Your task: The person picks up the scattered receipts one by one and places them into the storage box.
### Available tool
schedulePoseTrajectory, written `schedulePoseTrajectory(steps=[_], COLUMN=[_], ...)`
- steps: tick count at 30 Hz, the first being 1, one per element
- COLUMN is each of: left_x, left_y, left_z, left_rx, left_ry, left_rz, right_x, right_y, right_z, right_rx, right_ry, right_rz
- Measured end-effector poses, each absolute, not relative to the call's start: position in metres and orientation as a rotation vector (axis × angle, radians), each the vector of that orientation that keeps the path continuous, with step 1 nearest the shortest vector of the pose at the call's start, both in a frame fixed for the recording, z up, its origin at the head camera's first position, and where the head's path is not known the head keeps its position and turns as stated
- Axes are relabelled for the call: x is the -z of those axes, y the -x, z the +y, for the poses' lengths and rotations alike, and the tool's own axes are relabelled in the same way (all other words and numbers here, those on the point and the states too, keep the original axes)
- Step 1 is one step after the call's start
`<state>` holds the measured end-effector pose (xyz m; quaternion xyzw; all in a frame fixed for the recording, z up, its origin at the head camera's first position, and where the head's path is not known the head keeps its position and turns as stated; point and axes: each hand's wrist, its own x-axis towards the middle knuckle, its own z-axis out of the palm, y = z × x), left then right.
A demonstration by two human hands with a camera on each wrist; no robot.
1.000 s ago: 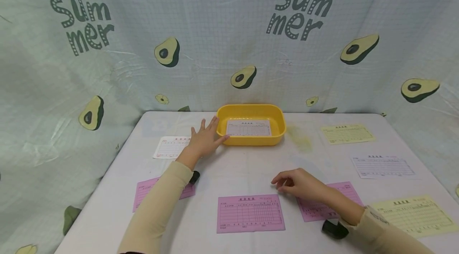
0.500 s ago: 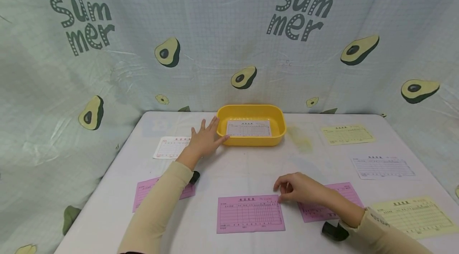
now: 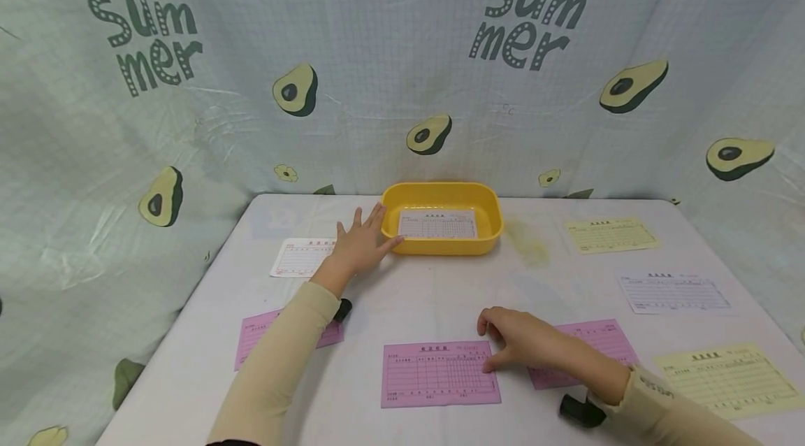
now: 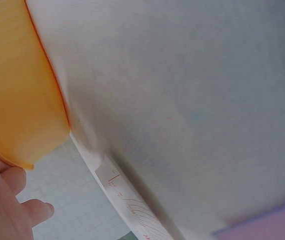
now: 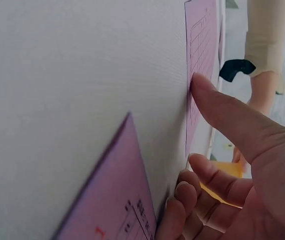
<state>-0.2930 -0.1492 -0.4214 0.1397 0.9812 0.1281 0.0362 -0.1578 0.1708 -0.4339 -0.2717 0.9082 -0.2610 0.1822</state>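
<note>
The pink slip (image 3: 437, 379) lies flat on the worktop (image 3: 415, 292), well apart from the tray (image 3: 449, 247). The right grip (image 3: 525, 341) has its thumb on the slip's right edge, fingers bent but apart from the thumb, pinching nothing. The slip should be light, limp and easily creased, and may slide under a fingertip; its right edge, lifted and nipped between thumb and forefinger, looks the best hold. Another pink slip (image 3: 600, 336) lies to its right. The left grip (image 3: 357, 247), fingers spread, touches the tray, where a pale slip (image 3: 437, 224) lies.
</note>
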Motion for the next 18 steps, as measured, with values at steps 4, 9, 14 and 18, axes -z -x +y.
schedulePoseTrajectory(steps=[4, 9, 14, 18], left_x=[0.4228, 0.4225, 0.4217, 0.422], left_y=[0.2931, 0.292, 0.2917, 0.2921], left_z=[-0.1495, -0.1492, -0.1485, -0.1483], left_rx=[-0.395, -0.387, -0.377, -0.369], left_ry=[-0.424, -0.417, -0.422, -0.422], left_rz=[3.012, 3.011, 3.014, 3.015], right_x=[0.4349, 0.436, 0.4359, 0.4347], right_y=[0.1559, 0.1553, 0.1553, 0.1556], right_z=[0.1703, 0.17, 0.169, 0.168], right_rx=[0.741, 0.727, 0.733, 0.751], right_ry=[0.772, 0.795, 0.784, 0.752], right_rz=[2.573, 2.581, 2.571, 2.564])
